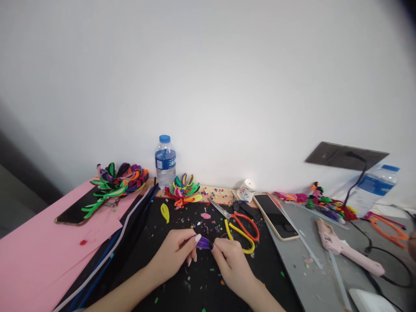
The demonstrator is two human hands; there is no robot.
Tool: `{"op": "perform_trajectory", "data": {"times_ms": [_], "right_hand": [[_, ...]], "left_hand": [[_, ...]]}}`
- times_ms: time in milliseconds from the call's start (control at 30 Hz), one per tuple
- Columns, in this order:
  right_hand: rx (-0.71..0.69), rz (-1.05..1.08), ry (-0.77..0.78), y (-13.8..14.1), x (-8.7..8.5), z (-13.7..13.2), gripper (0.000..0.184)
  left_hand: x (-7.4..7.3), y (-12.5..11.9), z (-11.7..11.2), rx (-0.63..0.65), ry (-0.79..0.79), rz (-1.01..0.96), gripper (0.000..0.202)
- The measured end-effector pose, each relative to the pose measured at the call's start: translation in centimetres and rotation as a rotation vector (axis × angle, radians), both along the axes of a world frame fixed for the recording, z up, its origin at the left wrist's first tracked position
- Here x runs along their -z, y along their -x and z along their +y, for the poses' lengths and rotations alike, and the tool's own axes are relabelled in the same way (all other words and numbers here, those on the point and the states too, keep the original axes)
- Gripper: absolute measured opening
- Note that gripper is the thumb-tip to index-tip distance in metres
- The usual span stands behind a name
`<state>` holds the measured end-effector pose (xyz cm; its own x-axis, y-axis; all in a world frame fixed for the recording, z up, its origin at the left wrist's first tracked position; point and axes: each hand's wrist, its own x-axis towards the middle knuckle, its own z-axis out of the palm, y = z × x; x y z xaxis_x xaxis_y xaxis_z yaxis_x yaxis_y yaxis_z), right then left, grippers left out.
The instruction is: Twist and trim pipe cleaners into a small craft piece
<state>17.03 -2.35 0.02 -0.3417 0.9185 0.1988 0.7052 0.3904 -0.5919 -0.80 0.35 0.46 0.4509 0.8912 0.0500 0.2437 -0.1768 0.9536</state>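
Observation:
Between my two hands, over a black mat [152,260], is a purple pipe-cleaner petal [203,242]. My left hand [177,251] pinches its left end between thumb and fingers. At the right end my right hand [232,262] grips it with closed fingers, beside a small dark bit. Scissors [238,221] with red and yellow handles lie open just beyond my right hand. A yellow petal [165,212] rests on the mat farther left, and a small pink piece [205,216] lies behind my hands. Bits of coloured fuzz are scattered around.
Left stand a pipe-cleaner bunch [123,180], a phone [73,212] and pink sheets [29,255]. A water bottle [165,162] and a multicoloured flower [183,190] are by the wall. Rightward lie a white cup [246,190], another phone [276,216] and a pink glue gun [347,251] with its cord.

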Motion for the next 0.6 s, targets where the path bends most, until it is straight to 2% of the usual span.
{"op": "perform_trajectory", "data": {"times_ms": [133, 467, 600], "right_hand": [[0.030, -0.008, 0.016, 0.31, 0.18, -0.06, 0.033], [0.023, 0.035, 0.026, 0.11, 0.14, 0.41, 0.029], [0.042, 0.048, -0.015, 0.17, 0.02, 0.47, 0.033]], "left_hand": [[0.01, 0.16, -0.19, -0.039, -0.112, 0.081, 0.043], [0.61, 0.40, 0.29, -0.075, -0.015, 0.058, 0.040], [0.64, 0.45, 0.08, -0.070, -0.104, 0.140, 0.042]]}}
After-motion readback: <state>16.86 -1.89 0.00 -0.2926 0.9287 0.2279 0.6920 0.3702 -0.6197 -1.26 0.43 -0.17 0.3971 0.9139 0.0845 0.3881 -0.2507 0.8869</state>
